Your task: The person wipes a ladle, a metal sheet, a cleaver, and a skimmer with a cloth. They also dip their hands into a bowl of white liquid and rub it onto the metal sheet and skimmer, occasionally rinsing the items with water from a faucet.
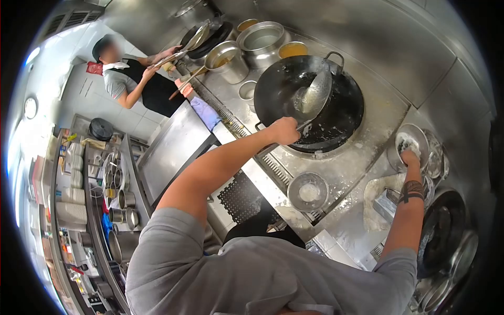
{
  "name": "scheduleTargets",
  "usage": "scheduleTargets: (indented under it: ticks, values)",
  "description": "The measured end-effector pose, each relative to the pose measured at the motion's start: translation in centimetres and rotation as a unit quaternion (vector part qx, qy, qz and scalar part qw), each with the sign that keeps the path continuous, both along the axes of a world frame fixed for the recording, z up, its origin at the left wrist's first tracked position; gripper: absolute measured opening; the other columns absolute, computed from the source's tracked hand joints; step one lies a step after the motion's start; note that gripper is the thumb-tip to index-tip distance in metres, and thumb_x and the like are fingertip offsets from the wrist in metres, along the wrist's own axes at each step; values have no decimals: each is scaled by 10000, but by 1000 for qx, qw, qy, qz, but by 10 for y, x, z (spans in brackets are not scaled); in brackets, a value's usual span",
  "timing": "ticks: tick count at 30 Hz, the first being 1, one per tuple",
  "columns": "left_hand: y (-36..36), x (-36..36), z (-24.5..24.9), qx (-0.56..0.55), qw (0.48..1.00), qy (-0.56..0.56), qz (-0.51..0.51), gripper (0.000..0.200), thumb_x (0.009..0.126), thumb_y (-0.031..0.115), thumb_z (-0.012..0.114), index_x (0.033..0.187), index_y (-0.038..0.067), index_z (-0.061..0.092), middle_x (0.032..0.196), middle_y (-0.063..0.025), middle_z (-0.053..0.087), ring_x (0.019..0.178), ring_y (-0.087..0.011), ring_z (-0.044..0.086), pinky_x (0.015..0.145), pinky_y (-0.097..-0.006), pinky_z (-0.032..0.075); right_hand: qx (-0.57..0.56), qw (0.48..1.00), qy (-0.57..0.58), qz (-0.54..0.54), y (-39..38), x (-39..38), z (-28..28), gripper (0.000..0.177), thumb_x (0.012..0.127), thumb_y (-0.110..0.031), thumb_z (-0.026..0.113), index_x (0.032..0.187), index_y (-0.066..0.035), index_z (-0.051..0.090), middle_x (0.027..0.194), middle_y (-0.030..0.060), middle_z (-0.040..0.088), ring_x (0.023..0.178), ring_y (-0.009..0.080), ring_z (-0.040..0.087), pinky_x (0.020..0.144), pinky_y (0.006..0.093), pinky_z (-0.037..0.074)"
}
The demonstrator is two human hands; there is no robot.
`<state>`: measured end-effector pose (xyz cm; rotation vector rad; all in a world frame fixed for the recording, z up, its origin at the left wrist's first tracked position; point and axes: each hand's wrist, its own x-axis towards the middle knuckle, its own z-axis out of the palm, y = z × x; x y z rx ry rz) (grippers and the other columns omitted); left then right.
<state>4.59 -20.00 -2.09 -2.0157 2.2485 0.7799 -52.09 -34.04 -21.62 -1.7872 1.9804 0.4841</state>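
Observation:
My left hand [285, 130] is wrapped round the handle of a large metal skimmer [321, 93]. The skimmer's wide head is tilted inside a big black wok [273, 79], with a pale, wet coating on it. Off to the right, my right hand [410, 156] reaches down into a metal bowl [392, 157] that holds whitish contents. Its fingers are mostly hidden there. Between my arms, a small metal bowl [294, 191] with something white in it sits on the steel worktop.
Metal pots [228, 65] and a container of orange liquid [293, 50] stand beyond the wok. A co-worker [136, 79] holds long-handled tools at the far left. A dark wok [443, 231] leans at the right. Shelves [79, 199] hold stacked dishes.

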Motion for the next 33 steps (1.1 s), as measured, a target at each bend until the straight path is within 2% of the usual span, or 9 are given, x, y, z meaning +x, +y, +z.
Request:
scheduleTargets:
  ticks: [3,5,7,8,11,12,22,27,33]
  values:
    - [12,-8,28,29,994,95,49,361,862,244,640,935,-109,641,822,-276,694,835,-340,727,761,-443,562,-33,996,-36,-75,-9,-4,-19,434,908,-233,505,1156,61,705,1311,308,611,1271,435,572,1077,515,430]
    - [17,-12,39,99,967,206,115,217,911,159,623,877,-52,583,711,-155,631,650,-236,659,605,-399,537,-73,982,90,150,-51,-66,-91,386,896,-182,494,1106,55,715,1198,293,665,1177,435,623,1019,506,463]
    - [22,-14,42,157,836,476,224,116,949,96,601,885,24,536,691,-34,551,540,-150,533,494,-342,464,-219,954,98,178,-76,-110,-123,295,860,-117,534,980,48,746,1049,293,713,1071,403,685,921,489,524]
    - [25,-14,46,185,770,553,258,115,958,81,611,941,70,498,690,21,485,494,-98,434,451,-284,397,-161,929,193,271,-42,-64,-26,299,881,-149,559,1057,9,741,1066,255,724,1076,374,684,935,479,510]
    - [38,-7,47,245,694,631,246,143,959,99,643,979,83,502,672,34,477,494,-83,439,421,-261,374,-420,869,-162,-204,27,35,98,301,891,-153,618,1156,-56,723,1090,217,728,1049,350,691,938,450,505]
    - [44,-8,43,292,672,641,229,186,966,104,645,1010,114,464,644,42,435,484,-57,408,416,-238,340,-431,849,-250,-172,57,79,139,319,892,-152,645,1196,-74,704,1091,201,728,1030,340,692,933,436,506]
    - [85,-60,71,274,833,478,51,191,823,42,660,958,82,530,662,6,483,510,-86,433,423,-286,355,-554,725,-386,136,93,315,255,435,886,-266,770,1275,-96,673,1211,158,686,1130,311,643,963,413,491]
    - [132,-38,94,277,841,462,-54,187,826,89,678,964,43,560,614,-25,508,451,-115,473,412,-311,393,-165,817,-547,-83,31,252,232,436,915,-311,709,1223,-3,694,1032,121,741,954,167,644,894,328,488]
    - [142,-20,69,240,825,509,-57,154,850,106,669,933,40,557,600,-37,524,462,-120,507,419,-312,411,-338,823,-380,-254,130,249,192,504,945,-382,660,1289,-14,627,1148,207,709,1088,322,656,947,389,486]
